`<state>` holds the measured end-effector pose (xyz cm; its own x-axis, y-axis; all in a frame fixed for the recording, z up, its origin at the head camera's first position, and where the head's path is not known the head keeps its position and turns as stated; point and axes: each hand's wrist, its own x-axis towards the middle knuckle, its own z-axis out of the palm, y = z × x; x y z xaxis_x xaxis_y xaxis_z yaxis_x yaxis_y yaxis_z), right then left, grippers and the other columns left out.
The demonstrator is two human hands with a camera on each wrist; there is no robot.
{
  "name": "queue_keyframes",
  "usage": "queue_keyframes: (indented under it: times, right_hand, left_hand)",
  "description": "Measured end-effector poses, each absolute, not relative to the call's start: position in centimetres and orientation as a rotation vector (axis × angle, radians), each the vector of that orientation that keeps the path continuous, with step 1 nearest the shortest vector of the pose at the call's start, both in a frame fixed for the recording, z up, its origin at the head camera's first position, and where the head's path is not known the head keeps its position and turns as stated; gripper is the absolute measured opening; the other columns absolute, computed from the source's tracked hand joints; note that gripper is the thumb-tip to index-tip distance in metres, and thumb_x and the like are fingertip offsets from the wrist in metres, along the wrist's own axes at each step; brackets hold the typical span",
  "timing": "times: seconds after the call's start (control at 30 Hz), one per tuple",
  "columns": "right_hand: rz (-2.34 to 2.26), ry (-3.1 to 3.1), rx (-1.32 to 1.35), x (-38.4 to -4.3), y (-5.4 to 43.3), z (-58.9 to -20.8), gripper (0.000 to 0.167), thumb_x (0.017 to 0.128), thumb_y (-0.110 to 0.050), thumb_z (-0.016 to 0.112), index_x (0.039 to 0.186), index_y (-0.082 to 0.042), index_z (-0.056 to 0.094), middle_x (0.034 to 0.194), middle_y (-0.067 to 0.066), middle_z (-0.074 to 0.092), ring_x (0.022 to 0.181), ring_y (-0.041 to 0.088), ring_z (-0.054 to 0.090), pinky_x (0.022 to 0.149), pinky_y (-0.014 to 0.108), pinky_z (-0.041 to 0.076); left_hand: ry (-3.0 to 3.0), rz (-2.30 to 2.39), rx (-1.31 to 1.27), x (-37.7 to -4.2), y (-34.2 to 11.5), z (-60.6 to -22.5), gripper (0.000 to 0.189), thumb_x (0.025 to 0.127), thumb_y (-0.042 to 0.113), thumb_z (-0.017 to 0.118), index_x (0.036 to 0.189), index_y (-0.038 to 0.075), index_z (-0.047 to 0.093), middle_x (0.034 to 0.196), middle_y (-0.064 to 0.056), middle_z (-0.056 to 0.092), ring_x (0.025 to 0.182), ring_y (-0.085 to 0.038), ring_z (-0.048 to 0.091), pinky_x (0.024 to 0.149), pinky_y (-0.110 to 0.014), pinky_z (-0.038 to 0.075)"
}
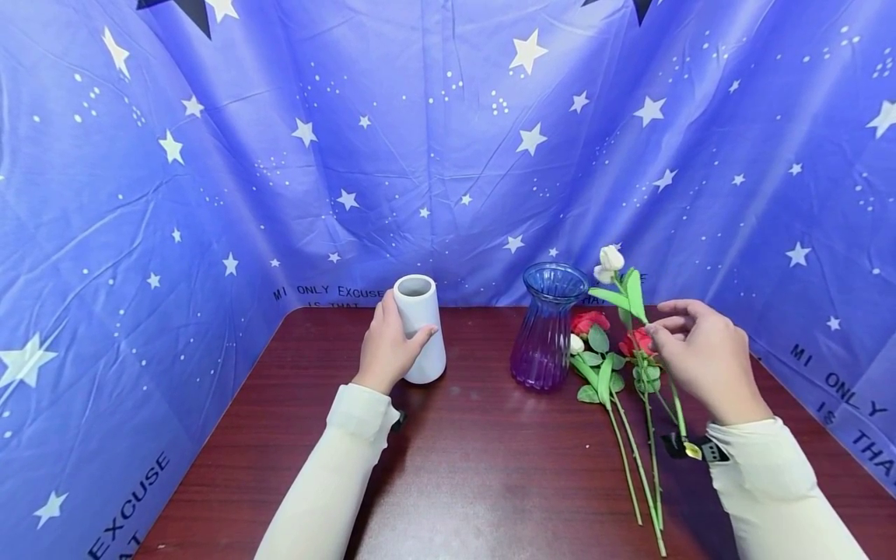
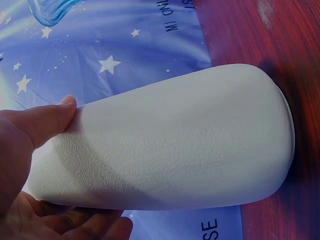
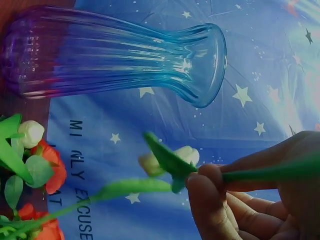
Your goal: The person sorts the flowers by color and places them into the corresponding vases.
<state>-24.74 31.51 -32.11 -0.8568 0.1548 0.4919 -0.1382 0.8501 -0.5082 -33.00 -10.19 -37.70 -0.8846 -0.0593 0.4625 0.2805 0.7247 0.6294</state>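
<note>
My left hand (image 1: 387,351) grips a white tapered vase (image 1: 424,338) around its upper part. The vase stands upright on the table, and its round mouth faces up. In the left wrist view, the thumb lies along one side of the white vase (image 2: 170,145), with fingers on the other. My right hand (image 1: 707,359) pinches the green stem of a white artificial tulip (image 1: 611,257) between thumb and fingertips. Its bloom points up, to the right of a blue-and-purple glass vase (image 1: 544,334). In the right wrist view, the tulip's stem (image 3: 270,171) passes across the fingers.
Beside the glass vase lie red roses (image 1: 589,322) and another white bloom (image 1: 576,344), their long stems (image 1: 626,467) reaching toward the table's front. The dark red wooden table (image 1: 476,467) is enclosed by a blue star-patterned cloth (image 1: 420,155) at the back and sides.
</note>
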Motion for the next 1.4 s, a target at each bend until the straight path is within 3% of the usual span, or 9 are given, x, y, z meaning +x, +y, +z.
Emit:
queue_keyframes:
  times: [0.13, 0.33, 0.6, 0.8, 0.9, 1.03, 1.13, 1.33, 1.4]
  right_hand:
    - [0.831, -2.504, -0.013, -24.54, 31.50, -32.02, 0.034, 0.101, -0.024, 0.063, 0.126, -0.001, 0.064, 0.102, 0.016, 0.079, 0.062, -0.002, 0.069, 0.062, 0.018, 0.047]
    - [0.971, -2.487, -0.024, -24.60, 31.52, -31.90, 0.037, 0.103, -0.023, 0.060, 0.131, 0.002, 0.059, 0.105, 0.020, 0.077, 0.062, 0.004, 0.073, 0.054, 0.022, 0.056]
    - [0.987, -2.431, -0.043, -24.56, 31.70, -31.59, 0.036, 0.102, -0.021, 0.058, 0.130, 0.001, 0.061, 0.104, 0.015, 0.078, 0.064, -0.007, 0.070, 0.054, 0.019, 0.055]
    - [0.911, -2.410, -0.068, -24.45, 31.52, -31.63, 0.033, 0.101, -0.020, 0.058, 0.128, -0.003, 0.063, 0.109, 0.019, 0.077, 0.064, -0.016, 0.064, 0.051, 0.019, 0.051]
    - [0.907, -2.391, -0.090, -24.42, 31.52, -31.64, 0.033, 0.100, -0.021, 0.060, 0.128, -0.004, 0.064, 0.102, 0.007, 0.079, 0.064, -0.018, 0.062, 0.049, 0.020, 0.050]
    - [0.915, -2.366, -0.116, -24.27, 31.55, -31.53, 0.037, 0.099, -0.026, 0.065, 0.131, -0.005, 0.065, 0.087, -0.027, 0.069, 0.063, -0.017, 0.062, 0.047, 0.021, 0.049]
    - [0.934, -2.346, -0.122, -24.13, 31.49, -31.44, 0.041, 0.099, -0.030, 0.067, 0.133, -0.006, 0.064, 0.084, -0.036, 0.062, 0.062, -0.015, 0.063, 0.047, 0.021, 0.048]
    - [1.002, -2.271, -0.107, -24.13, 31.10, -31.45, 0.038, 0.099, -0.025, 0.068, 0.132, -0.008, 0.064, 0.094, -0.008, 0.077, 0.061, -0.011, 0.065, 0.047, 0.019, 0.049]
    - [1.040, -2.246, -0.090, -24.21, 30.97, -31.43, 0.038, 0.099, -0.022, 0.068, 0.133, -0.006, 0.063, 0.093, -0.007, 0.076, 0.064, -0.012, 0.066, 0.049, 0.017, 0.050]
  left_hand:
    - [-2.472, -1.011, -0.171, -32.91, -10.19, -37.52, 0.088, 0.086, 0.043, 0.083, 0.152, 0.009, 0.035, 0.130, -0.016, 0.057, 0.108, -0.040, 0.066, 0.089, -0.057, 0.055]
    - [-2.472, -1.007, -0.165, -32.93, -10.24, -37.58, 0.089, 0.086, 0.043, 0.083, 0.152, 0.009, 0.035, 0.130, -0.017, 0.057, 0.107, -0.041, 0.066, 0.088, -0.056, 0.055]
    - [-2.466, -1.018, -0.167, -33.01, -10.36, -37.73, 0.089, 0.086, 0.042, 0.083, 0.153, 0.009, 0.035, 0.132, -0.017, 0.057, 0.110, -0.040, 0.065, 0.090, -0.056, 0.055]
    - [-2.460, -1.020, -0.176, -33.06, -10.31, -37.72, 0.088, 0.085, 0.042, 0.084, 0.152, 0.008, 0.037, 0.130, -0.017, 0.058, 0.109, -0.040, 0.065, 0.090, -0.056, 0.054]
    - [-2.464, -1.018, -0.173, -33.08, -10.28, -37.79, 0.089, 0.085, 0.043, 0.084, 0.152, 0.009, 0.037, 0.130, -0.017, 0.057, 0.109, -0.040, 0.065, 0.090, -0.056, 0.055]
    - [-2.464, -1.021, -0.176, -33.09, -10.20, -37.85, 0.089, 0.085, 0.043, 0.084, 0.152, 0.009, 0.036, 0.131, -0.016, 0.057, 0.109, -0.040, 0.065, 0.090, -0.056, 0.055]
    - [-2.464, -1.024, -0.176, -33.07, -10.17, -37.91, 0.089, 0.085, 0.042, 0.084, 0.152, 0.009, 0.036, 0.130, -0.016, 0.057, 0.109, -0.039, 0.065, 0.090, -0.056, 0.055]
    - [-2.459, -1.017, -0.183, -33.03, -10.17, -37.84, 0.089, 0.085, 0.043, 0.084, 0.152, 0.008, 0.036, 0.130, -0.016, 0.058, 0.109, -0.038, 0.066, 0.089, -0.056, 0.055]
    - [-2.455, -1.019, -0.184, -33.07, -10.16, -37.80, 0.089, 0.085, 0.042, 0.084, 0.152, 0.008, 0.036, 0.131, -0.016, 0.058, 0.109, -0.038, 0.066, 0.089, -0.056, 0.055]
